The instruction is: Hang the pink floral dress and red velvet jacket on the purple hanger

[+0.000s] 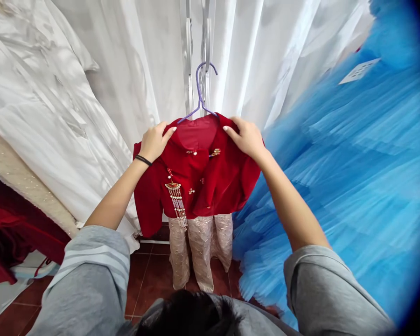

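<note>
At the lower left, a pale blue-edged object (38,269) lies below dark red fabric (28,224); whether it is a container cannot be told. White garments (38,107) occupy the left side, and a layered blue tulle gown (336,168) bearing a white tag (360,71) fills the right side, close to the jacket's sleeve. White drapes (126,51) and a vertical white rack (208,44) stand behind. Dark hair (192,317) at the bottom edge hides part of the tiled floor (140,275). The red jacket (227,182) is located at centre, on a purple hanger (197,81); whether the hook engages the rack cannot be told. The left hand (156,142) and right hand (248,137) each grip one jacket shoulder, thumbs on the front. The jacket is velvet-like, open at the neck, with small beaded fastenings and a long beaded tassel (177,200) on the image-left front. Shiny beige-pink fabric (200,247) hangs below its hem.
</note>
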The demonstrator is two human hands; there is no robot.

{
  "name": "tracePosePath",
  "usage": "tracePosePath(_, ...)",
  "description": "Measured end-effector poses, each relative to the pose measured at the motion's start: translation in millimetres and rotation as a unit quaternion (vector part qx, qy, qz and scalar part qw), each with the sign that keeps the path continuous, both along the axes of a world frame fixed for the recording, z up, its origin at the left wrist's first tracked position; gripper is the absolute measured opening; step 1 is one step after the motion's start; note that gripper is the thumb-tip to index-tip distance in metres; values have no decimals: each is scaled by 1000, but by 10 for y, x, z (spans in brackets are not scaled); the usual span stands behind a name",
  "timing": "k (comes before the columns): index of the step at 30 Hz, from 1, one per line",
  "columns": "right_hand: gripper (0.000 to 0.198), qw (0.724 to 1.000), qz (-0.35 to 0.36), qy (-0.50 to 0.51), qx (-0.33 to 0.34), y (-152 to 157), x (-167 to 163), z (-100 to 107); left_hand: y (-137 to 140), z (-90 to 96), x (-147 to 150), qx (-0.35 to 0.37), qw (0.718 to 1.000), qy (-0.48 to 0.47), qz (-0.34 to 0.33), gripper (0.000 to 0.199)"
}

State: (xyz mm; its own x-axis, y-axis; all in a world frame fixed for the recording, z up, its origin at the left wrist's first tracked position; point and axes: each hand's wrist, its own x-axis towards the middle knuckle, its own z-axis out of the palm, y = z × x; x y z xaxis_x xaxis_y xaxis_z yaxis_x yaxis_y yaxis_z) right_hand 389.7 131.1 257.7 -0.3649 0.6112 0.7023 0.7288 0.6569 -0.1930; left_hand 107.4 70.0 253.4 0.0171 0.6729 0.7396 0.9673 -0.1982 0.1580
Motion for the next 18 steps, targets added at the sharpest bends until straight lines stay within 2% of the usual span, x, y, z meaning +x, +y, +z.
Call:
tracePosePath(2, 41, 999, -49, -3, -24, 29, 46, 5, 31, 4, -50, -10, 1000, 9, 16, 57)
tracePosePath(4, 44, 995, -93, 18, -16, 10, 45, 6, 103, 19, -36, -12, 1000, -3, 22, 57)
tracePosePath(6, 47, 992, -112, 59, 24, -64, -25, -11, 174, 25, 31, 9, 1000, -28, 8, 58)
tracePosePath(8, 50, 986, -103, 102, 88, -223, -141, -110, 173, -1, 114, 63, 997, -39, -31, 57)
tracePosePath(10, 51, 976, -101, 138, 134, -464, -268, -349, 73, -70, 185, 100, 991, -5, -85, 59)
tracePosePath(12, 51, 974, -122, 148, 117, -721, -385, -726, -83, -179, 239, 80, 984, 75, -141, 60)
tracePosePath(14, 54, 980, -151, 119, 44, -900, -473, -1154, -217, -301, 286, 23, 970, 156, -187, 52)
tracePosePath(16, 54, 981, -173, 77, -38, -959, -508, -1505, -275, -403, 333, -12, 959, 191, -209, 43)
tracePosePath(18, 36, 977, -179, 65, -97, -949, -482, -1691, -259, -458, 370, -15, 963, 178, -199, 35)
